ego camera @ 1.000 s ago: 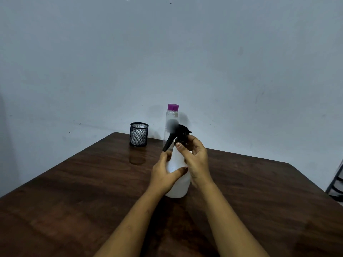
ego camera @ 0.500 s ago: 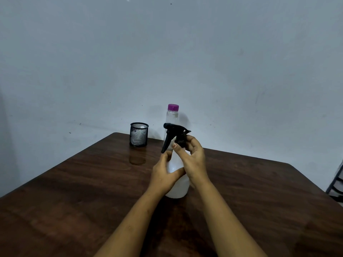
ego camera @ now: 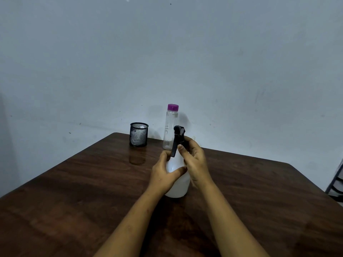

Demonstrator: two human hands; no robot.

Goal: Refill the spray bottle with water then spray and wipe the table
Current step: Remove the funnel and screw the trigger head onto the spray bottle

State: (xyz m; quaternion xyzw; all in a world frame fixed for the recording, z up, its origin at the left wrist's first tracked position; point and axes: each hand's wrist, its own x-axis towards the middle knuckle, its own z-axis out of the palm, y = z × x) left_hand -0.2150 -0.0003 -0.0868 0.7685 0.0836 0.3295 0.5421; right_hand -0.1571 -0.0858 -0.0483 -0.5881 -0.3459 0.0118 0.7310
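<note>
Plain indoor room, home or small office, cannot tell which; dark wood-grain table before me, glossy top, rounded far corners; behind table, plain painted pale blue-grey wall, scuffed and speckled; on table near its far corner, black mesh pen cup with something pale inside, desk-type item; just right of it, also on table, clear bottle with purple cap, household sort; beyond table's right edge, dark metal frame, cut off by view, kind unclear to me.
</note>
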